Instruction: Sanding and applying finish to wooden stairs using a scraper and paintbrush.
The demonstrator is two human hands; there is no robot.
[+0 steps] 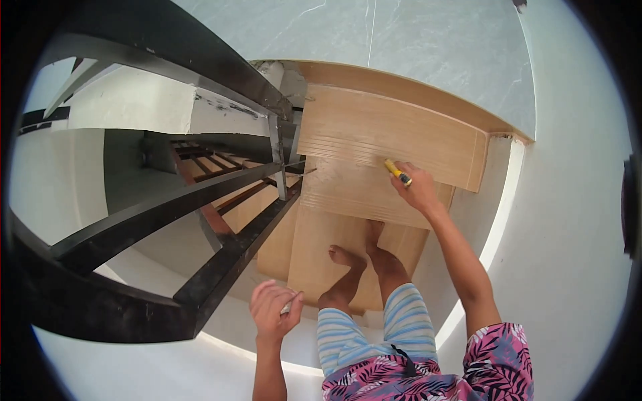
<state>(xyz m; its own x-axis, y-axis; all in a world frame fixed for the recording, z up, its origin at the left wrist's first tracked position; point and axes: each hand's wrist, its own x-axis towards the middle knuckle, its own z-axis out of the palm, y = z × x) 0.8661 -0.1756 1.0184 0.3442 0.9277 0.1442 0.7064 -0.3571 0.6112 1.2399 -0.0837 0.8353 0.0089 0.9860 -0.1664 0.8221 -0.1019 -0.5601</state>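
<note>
My right hand [416,187] is closed around a short yellow-and-black tool [398,172], perhaps a utility knife. Its yellow end points at the grooved edge of a light wood-look stair tread [381,123]; contact is not clear from here. Lower left, my left hand [273,309] is raised in the air with its fingers curled. A small whitish piece [287,308] shows between thumb and fingers, too small to name. My bare feet [348,255] stand on a lower step.
A black metal railing [221,267] runs along the left, beside an open drop to more stairs below. A grey marble-look floor [428,33] lies beyond the top step. Pale walls [575,234] close in the right side.
</note>
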